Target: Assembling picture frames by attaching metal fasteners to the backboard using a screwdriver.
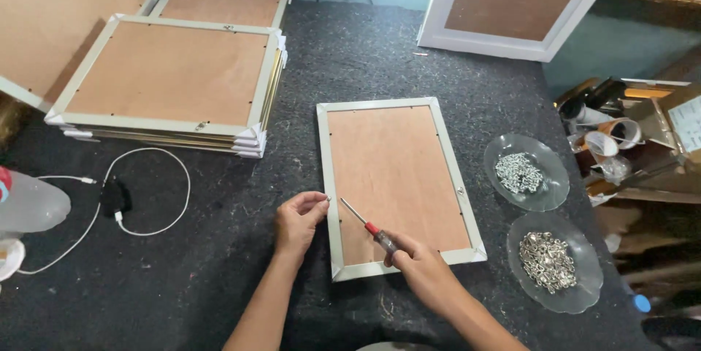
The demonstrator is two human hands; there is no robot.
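A picture frame lies face down in the middle of the dark desk, right in front of you. You can see its brown board back and its pale edge. Your right hand rests on the frame's near corner, and its fingers are wrapped around a screwdriver with a red handle. The metal tip points at the frame's left edge. Your left hand sits just beside that edge, with its fingers pinched close together at the rim. Something tiny may be between them, but you cannot tell.

To the right of the frame are two clear glass plates. The far plate holds little silver screws, and the near plate holds small metal hangers. To the left, well apart from your hands, is a stack of frames, all face down. Near it lies a white cable with a black charger. A big white frame leans at the back.
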